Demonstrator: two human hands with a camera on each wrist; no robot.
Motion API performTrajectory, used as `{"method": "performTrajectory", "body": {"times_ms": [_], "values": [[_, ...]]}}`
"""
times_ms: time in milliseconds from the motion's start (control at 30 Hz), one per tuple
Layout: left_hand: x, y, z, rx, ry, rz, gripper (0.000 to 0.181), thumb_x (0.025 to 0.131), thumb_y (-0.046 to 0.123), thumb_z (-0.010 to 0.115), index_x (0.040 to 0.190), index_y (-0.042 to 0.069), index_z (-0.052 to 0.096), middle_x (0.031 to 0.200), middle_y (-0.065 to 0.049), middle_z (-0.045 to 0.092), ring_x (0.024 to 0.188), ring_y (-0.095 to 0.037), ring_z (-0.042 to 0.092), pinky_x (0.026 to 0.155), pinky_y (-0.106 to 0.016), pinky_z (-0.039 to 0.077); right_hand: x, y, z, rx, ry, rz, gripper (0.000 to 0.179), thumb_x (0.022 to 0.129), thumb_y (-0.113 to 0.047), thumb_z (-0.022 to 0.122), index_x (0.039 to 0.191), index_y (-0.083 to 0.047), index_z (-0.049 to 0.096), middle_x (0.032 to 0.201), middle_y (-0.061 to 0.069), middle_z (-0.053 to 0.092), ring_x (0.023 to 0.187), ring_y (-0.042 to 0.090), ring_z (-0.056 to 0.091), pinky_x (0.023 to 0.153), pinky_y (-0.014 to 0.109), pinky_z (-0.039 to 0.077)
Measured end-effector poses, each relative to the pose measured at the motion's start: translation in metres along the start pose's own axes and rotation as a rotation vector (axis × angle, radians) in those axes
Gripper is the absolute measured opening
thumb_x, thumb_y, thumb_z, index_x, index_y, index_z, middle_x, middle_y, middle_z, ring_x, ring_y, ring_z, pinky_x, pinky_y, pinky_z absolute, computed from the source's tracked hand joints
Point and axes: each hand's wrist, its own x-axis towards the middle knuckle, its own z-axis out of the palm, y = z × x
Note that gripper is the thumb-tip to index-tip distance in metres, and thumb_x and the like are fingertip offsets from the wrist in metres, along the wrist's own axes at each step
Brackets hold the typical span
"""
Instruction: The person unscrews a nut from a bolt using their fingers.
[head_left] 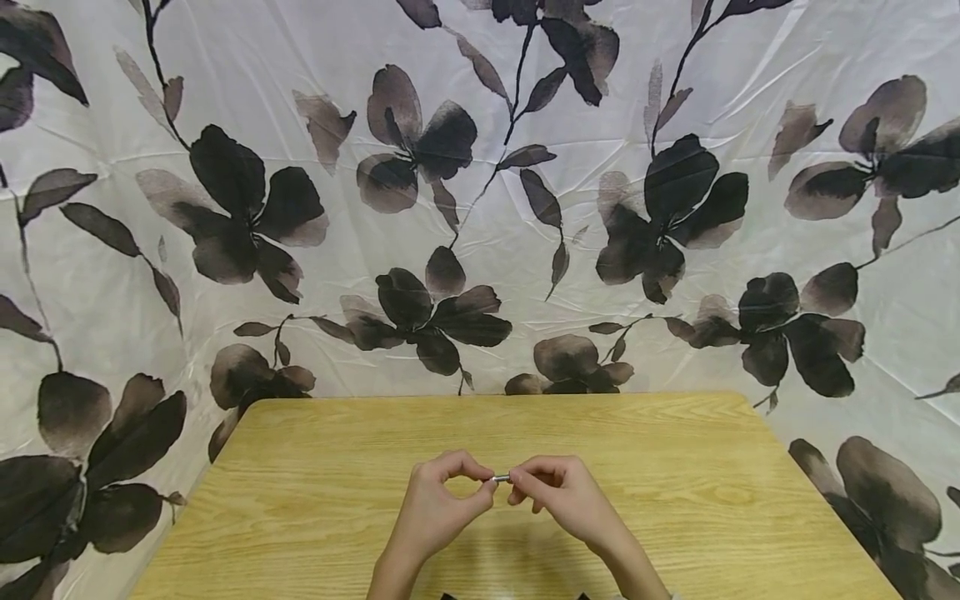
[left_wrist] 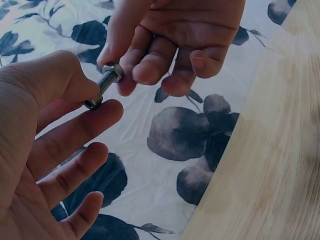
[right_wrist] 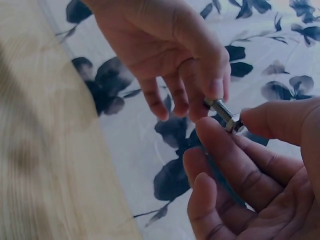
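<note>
Between the two hands, above the wooden table, is a small silver bolt (head_left: 502,478) with a threaded shank. The left hand (head_left: 441,507) pinches one end, the bolt's head, between thumb and index finger. At the other end the right hand (head_left: 564,498) pinches a hex nut (right_wrist: 232,122) on the thread. In the left wrist view, bare thread of the bolt (left_wrist: 106,81) shows between head and nut. The left hand's other fingers spread away from the bolt, while those of the right hand are loosely bent. Fingertips partly hide both ends.
A light wooden table (head_left: 322,458) lies under the hands. Behind it and at its sides hangs a white cloth (head_left: 540,275) with dark flowers. Two small dark pieces (head_left: 447,597) show at the bottom edge of the head view.
</note>
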Motion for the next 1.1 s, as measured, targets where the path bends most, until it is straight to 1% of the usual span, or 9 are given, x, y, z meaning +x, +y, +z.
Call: {"method": "performTrajectory", "body": {"times_ms": [133,233,367,467,533,633,700,867,1100], "values": [[-0.0003,0.0003,-0.0002,0.0,-0.004,0.0,0.023,0.082,0.005,0.081,0.083,0.028,0.076,0.087,0.019,0.075,0.091,-0.007,0.07,0.091,-0.036,0.051,-0.0016,0.0001,-0.0002,0.02,0.011,-0.015,0.025,0.1,-0.02,0.068,0.116,-0.002,0.074,0.103,0.021,0.076,0.088,0.014,0.074,0.072,0.03,0.056],[-0.0002,0.0008,-0.0006,-0.003,0.001,0.01,0.025,0.081,0.004,0.081,0.083,0.028,0.076,0.087,0.02,0.075,0.09,-0.007,0.071,0.091,-0.035,0.052,-0.002,0.001,0.0007,0.035,0.014,-0.072,0.023,0.098,-0.014,0.07,0.117,-0.002,0.073,0.111,0.023,0.074,0.095,0.015,0.073,0.077,0.028,0.057],[0.0005,0.0006,-0.0012,-0.008,0.009,0.02,0.029,0.081,0.003,0.081,0.082,0.031,0.075,0.086,0.02,0.075,0.089,-0.007,0.071,0.09,-0.035,0.053,-0.0016,0.0015,0.0014,0.062,0.005,-0.149,0.025,0.099,-0.01,0.068,0.122,-0.001,0.07,0.123,0.025,0.068,0.11,0.02,0.069,0.088,0.029,0.058],[0.0009,0.0004,-0.0016,-0.007,0.015,0.023,0.03,0.08,0.003,0.082,0.082,0.033,0.075,0.086,0.02,0.075,0.089,-0.007,0.072,0.089,-0.035,0.053,-0.0009,-0.0003,0.0015,0.07,0.025,-0.111,0.029,0.102,-0.016,0.065,0.127,-0.001,0.068,0.128,0.023,0.067,0.114,0.02,0.068,0.091,0.03,0.057],[0.001,0.0004,-0.0016,-0.005,0.016,0.022,0.029,0.08,0.004,0.082,0.082,0.032,0.075,0.086,0.02,0.075,0.089,-0.007,0.072,0.089,-0.035,0.053,-0.0003,-0.0014,0.0016,0.057,0.048,-0.047,0.031,0.103,-0.022,0.063,0.126,-0.002,0.068,0.123,0.019,0.07,0.109,0.017,0.069,0.086,0.029,0.057],[0.0009,0.0004,-0.0012,-0.005,0.012,0.02,0.026,0.08,0.004,0.082,0.082,0.029,0.076,0.086,0.02,0.075,0.09,-0.007,0.072,0.089,-0.035,0.052,0.0007,-0.0014,0.0019,0.04,0.048,0.05,0.034,0.105,-0.03,0.061,0.12,-0.002,0.072,0.11,0.017,0.075,0.098,0.017,0.072,0.075,0.03,0.058],[0.0006,0.0004,-0.0009,-0.004,0.003,0.018,0.024,0.081,0.004,0.082,0.083,0.027,0.077,0.086,0.02,0.075,0.09,-0.007,0.072,0.089,-0.035,0.053,0.001,-0.0009,0.0023,0.03,0.034,0.079,0.036,0.105,-0.033,0.06,0.113,-0.001,0.075,0.101,0.017,0.077,0.093,0.018,0.072,0.071,0.031,0.058],[0.0001,0.0008,-0.0001,0.014,-0.004,0.017,0.021,0.082,0.004,0.081,0.083,0.025,0.077,0.087,0.02,0.075,0.091,-0.007,0.072,0.09,-0.037,0.053,0.0007,-0.0006,0.003,0.012,0.027,0.048,0.033,0.105,-0.031,0.061,0.105,-0.003,0.077,0.092,0.016,0.077,0.087,0.018,0.072,0.069,0.031,0.057],[0.0001,0.0005,-0.0001,0.01,0.007,0.015,0.026,0.081,0.004,0.081,0.082,0.029,0.076,0.086,0.019,0.075,0.09,-0.007,0.072,0.088,-0.034,0.054,-0.0005,0.0011,0.0033,0.024,0.027,-0.034,0.022,0.1,-0.02,0.068,0.115,-0.003,0.072,0.097,0.019,0.075,0.083,0.014,0.071,0.07,0.031,0.057]]}}
